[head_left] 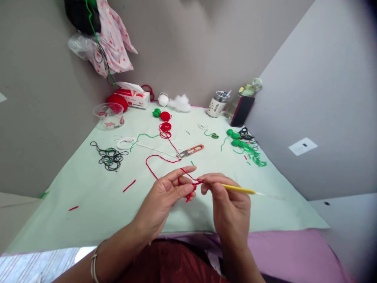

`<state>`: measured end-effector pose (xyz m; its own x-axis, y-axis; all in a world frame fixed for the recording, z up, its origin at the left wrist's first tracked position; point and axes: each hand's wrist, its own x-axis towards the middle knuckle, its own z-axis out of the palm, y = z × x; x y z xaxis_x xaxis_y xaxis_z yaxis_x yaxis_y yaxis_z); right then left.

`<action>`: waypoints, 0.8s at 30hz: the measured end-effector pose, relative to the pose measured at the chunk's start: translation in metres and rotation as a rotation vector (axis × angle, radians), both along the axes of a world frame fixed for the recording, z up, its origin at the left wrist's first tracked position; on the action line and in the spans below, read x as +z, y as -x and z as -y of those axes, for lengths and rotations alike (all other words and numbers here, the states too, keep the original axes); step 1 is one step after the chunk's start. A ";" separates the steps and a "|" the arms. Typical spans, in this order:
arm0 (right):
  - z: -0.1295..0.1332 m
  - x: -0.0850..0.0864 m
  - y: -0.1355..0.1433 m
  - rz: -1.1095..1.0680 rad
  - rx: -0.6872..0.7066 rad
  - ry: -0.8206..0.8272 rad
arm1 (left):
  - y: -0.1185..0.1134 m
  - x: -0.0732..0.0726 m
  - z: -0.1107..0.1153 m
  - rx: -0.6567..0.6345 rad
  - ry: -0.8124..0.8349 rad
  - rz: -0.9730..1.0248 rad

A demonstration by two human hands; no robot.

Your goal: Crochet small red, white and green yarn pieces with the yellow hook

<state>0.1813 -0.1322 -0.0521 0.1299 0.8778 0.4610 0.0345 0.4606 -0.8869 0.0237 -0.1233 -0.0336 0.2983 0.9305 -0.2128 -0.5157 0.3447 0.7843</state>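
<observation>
Near the front middle of the table, my left hand (165,198) pinches a small piece of red crochet work (193,188) between thumb and fingers. Red yarn (151,159) runs over its raised index finger and back across the table. My right hand (231,204) is closed around a crochet hook with a yellow handle (238,189), whose back end points right. The hook's front end meets the red piece, just right of my left fingertips. The exact loops at the tip are too small to tell. Orange-handled thread snips (191,151) lie behind my hands.
Black yarn (108,156) lies left, green yarn pieces (250,149) right. Along the back are a clear plastic tub (109,116), a tissue box (134,97), white stuffing (180,103), a pen holder (217,104) and a phone (242,111). Walls close in both sides.
</observation>
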 end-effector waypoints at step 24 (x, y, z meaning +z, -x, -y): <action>0.005 0.004 -0.002 -0.012 0.060 -0.027 | -0.002 0.001 0.003 -0.017 -0.032 0.010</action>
<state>0.1836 -0.1367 -0.0484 0.0832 0.8714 0.4835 -0.0043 0.4855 -0.8742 0.0255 -0.1266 -0.0329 0.3163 0.9314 -0.1801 -0.5176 0.3286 0.7900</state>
